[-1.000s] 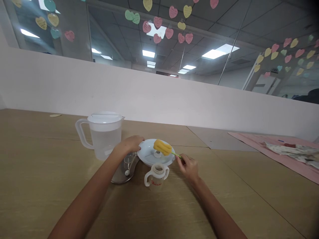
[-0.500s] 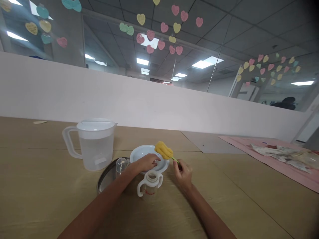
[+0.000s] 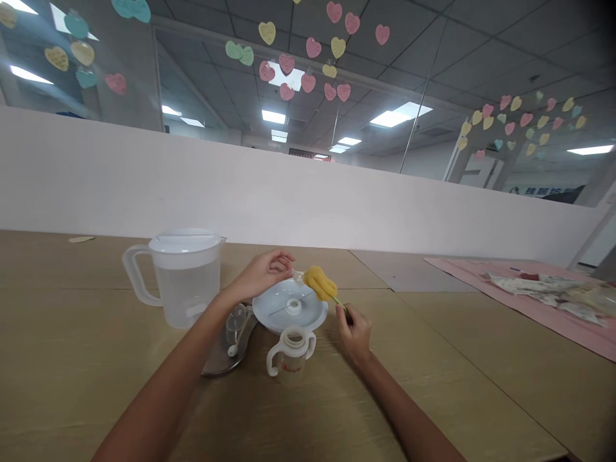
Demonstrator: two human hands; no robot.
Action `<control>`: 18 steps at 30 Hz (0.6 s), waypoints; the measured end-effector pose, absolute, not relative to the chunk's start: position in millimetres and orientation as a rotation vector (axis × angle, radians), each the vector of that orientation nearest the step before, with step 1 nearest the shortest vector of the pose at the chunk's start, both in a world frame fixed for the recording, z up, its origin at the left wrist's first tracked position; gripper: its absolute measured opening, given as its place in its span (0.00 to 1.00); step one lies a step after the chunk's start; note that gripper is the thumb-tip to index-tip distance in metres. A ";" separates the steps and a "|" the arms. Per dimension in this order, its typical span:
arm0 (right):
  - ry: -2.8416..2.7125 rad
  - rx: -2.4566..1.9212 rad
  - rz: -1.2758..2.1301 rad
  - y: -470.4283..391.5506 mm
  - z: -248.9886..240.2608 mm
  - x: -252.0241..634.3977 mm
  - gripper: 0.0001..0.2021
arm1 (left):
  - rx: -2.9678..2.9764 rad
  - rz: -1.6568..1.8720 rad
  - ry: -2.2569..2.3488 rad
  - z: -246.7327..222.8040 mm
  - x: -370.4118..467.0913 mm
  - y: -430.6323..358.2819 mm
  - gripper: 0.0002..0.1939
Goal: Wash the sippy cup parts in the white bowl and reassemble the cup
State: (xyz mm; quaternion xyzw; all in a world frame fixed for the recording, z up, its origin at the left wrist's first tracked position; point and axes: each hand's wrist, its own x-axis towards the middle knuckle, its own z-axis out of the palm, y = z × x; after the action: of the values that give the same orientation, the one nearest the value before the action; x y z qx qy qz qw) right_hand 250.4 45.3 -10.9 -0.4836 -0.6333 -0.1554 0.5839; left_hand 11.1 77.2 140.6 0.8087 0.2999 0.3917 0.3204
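My right hand [image 3: 355,332] is closed round the thin green handle of a bottle brush with a yellow sponge head [image 3: 320,283]. Over the far left rim of a white bowl [image 3: 262,316], my left hand [image 3: 267,273] pinches a small clear piece [image 3: 298,276], which looks like a bottle teat, against the sponge. A white ring [image 3: 294,307] and a thin rod [image 3: 276,312] lie in the bowl. In front of it stands a clear baby bottle [image 3: 292,353] with white side handles and an uncovered top.
A lidded translucent pitcher [image 3: 185,282] stands at the left. Beside the bowl, partly behind my left forearm, a metal tray [image 3: 224,366] holds a clear cap [image 3: 236,321] and a straw with a white end [image 3: 233,350]. Pink cloth [image 3: 447,273] with plastic-wrapped items lies far right.
My left hand has risen out of the bowl to its far left side and now holds the clear piece to the sponge. My right hand with the brush has hardly moved.
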 end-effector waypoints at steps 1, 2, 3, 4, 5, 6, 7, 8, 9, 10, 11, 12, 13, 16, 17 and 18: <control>-1.463 -1.137 -0.355 45.4 -11.1 250.1 0.17 | 2.118 1.068 0.789 147.5 7.8 71.6 0.16; -1.452 -1.143 -0.348 45.5 -11.2 249.7 0.18 | 2.116 1.100 0.801 153.3 5.2 66.1 0.16; -1.445 -1.146 -0.343 45.5 -11.2 249.3 0.18 | 2.114 1.131 0.818 158.1 3.4 61.0 0.16; -1.440 -1.145 -0.338 45.5 -11.1 248.7 0.18 | 2.113 1.153 0.838 161.7 2.3 56.4 0.15; -1.438 -1.141 -0.333 45.3 -10.9 247.9 0.18 | 2.110 1.162 0.856 164.1 2.0 52.5 0.15; -1.440 -1.135 -0.326 45.0 -10.7 247.2 0.18 | 2.109 1.153 0.867 165.5 2.5 49.2 0.14; -1.448 -1.127 -0.318 44.5 -10.5 246.4 0.18 | 2.114 1.127 0.873 165.8 3.5 46.6 0.14; -1.457 -1.120 -0.312 44.0 -10.3 245.8 0.18 | 2.125 1.089 0.872 165.5 4.9 44.6 0.13; -1.468 -1.113 -0.309 43.5 -10.1 245.5 0.18 | 2.141 1.050 0.868 164.6 6.6 43.0 0.12; -1.477 -1.108 -0.310 42.9 -9.9 245.6 0.17 | 2.162 1.015 0.862 163.3 8.3 41.8 0.12; -1.483 -1.104 -0.315 42.4 -9.7 246.1 0.17 | 2.184 0.991 0.857 162.0 9.9 41.0 0.11; -1.487 -1.100 -0.322 42.0 -9.6 246.8 0.17 | 2.203 0.981 0.855 160.7 11.3 40.4 0.11; -1.490 -1.097 -0.327 41.8 -9.6 247.8 0.17 | 2.216 0.984 0.855 159.4 12.4 40.2 0.11; -1.515 -1.083 -0.330 41.8 -10.3 250.5 0.16 | 2.235 1.010 0.856 156.2 14.2 41.0 0.12; -1.519 -1.081 -0.328 42.0 -10.8 251.1 0.16 | 2.238 1.018 0.857 155.3 14.5 41.6 0.11; -1.523 -1.080 -0.323 42.3 -11.4 251.4 0.16 | 2.243 1.019 0.860 154.6 14.7 42.1 0.11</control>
State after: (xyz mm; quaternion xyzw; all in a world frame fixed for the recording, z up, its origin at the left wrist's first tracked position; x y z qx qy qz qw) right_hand 251.4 42.3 -11.4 -0.4627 -0.6525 -0.1382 0.5840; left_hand 14.7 42.1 154.6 0.8292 0.3180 0.3769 0.2631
